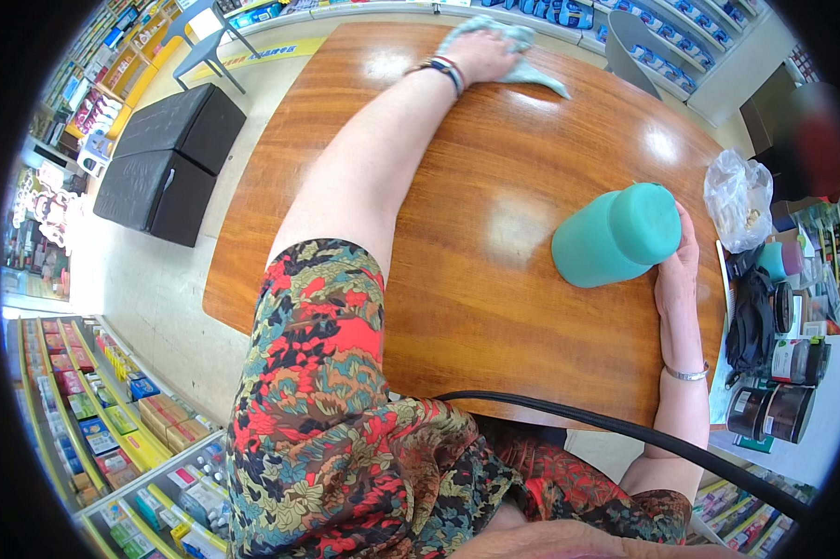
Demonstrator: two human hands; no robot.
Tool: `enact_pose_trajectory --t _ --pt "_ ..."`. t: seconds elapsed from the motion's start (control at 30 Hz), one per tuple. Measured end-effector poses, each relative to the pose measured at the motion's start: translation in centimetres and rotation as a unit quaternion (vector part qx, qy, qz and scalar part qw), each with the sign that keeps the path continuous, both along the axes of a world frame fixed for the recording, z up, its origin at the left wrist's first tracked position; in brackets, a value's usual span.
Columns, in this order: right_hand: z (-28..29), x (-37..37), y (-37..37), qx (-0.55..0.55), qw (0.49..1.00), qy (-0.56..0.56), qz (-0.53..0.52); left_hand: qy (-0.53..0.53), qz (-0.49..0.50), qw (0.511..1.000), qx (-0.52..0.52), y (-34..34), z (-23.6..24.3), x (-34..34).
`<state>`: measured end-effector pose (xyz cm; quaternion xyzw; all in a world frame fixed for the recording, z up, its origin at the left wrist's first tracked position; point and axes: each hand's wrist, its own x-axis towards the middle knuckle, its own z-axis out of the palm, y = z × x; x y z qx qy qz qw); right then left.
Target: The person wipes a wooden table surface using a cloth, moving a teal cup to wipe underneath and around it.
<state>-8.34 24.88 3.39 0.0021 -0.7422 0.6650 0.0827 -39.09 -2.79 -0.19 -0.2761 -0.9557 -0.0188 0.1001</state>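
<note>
My left arm reaches across the wooden table [467, 317] to its far edge. There my left hand [480, 58] presses down on a pale green cloth [536, 79], its fingers partly sunk in the folds; one corner of the cloth trails to the right. On the table's right side, my right hand [683, 252] is wrapped round the far side of a teal lidded bottle [599, 244]. The bottle hides most of those fingers. Whether its base touches the tabletop or is raised, I cannot tell.
A clear plastic bag [738, 200] lies at the right edge, near a black folded umbrella-like bundle [753, 321] and dark jars [781, 410]. A black cable [606, 424] crosses before me. Dark stools [169, 168] and a grey chair [632, 51] stand around the table.
</note>
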Motion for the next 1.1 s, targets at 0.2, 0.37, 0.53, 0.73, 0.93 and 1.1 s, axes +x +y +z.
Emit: enact_pose_trajectory --t 0.2,0.37,0.53,0.73,0.93,1.1 --pt "0.4 0.5 0.0 0.006 1.0 -0.017 -0.021 0.037 0.112 0.992 -0.051 -12.6 -2.0 -7.6" --pt "0.6 -0.1 -0.6 0.031 0.999 -0.013 0.025 0.086 0.164 0.978 -0.095 -27.1 -4.3 -7.1" --pt "0.4 0.1 -0.3 0.044 0.999 0.0 0.007 0.001 0.142 0.978 -0.151 -26.3 0.8 1.6" --pt "-0.5 -0.3 0.1 0.024 0.999 0.028 0.02 0.032 0.09 0.992 -0.086 -27.7 1.6 14.1" --pt "-1.1 -1.2 1.1 0.011 0.999 0.042 0.029 0.038 0.076 0.996 0.016 -29.8 1.6 28.1" --pt "-1.7 -1.8 1.9 0.022 0.999 0.039 0.026 -0.002 0.134 0.991 0.026 -26.9 3.4 38.0"
